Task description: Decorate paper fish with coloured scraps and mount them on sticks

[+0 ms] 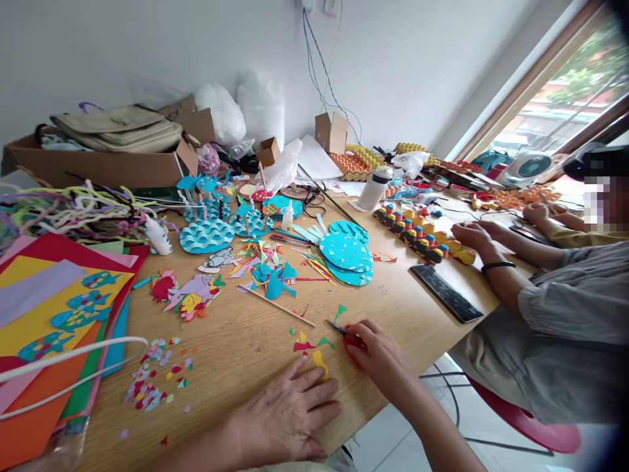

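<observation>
My left hand lies flat near the table's front edge, fingers apart. Its fingertips are at a yellow paper strip; whether they press on it I cannot tell. My right hand is closed around red-handled scissors, whose blades point left over the wood. Close to the blades are a green paper scrap and a dark red scrap. Beyond my hands lies a thin wooden stick. Tiny coloured paper bits are scattered left of my left hand.
Coloured paper sheets with fish cutouts cover the left side. Blue paper discs, blue scraps and a glue bottle stand or lie farther back. At right are a black keyboard and a co-worker's hands.
</observation>
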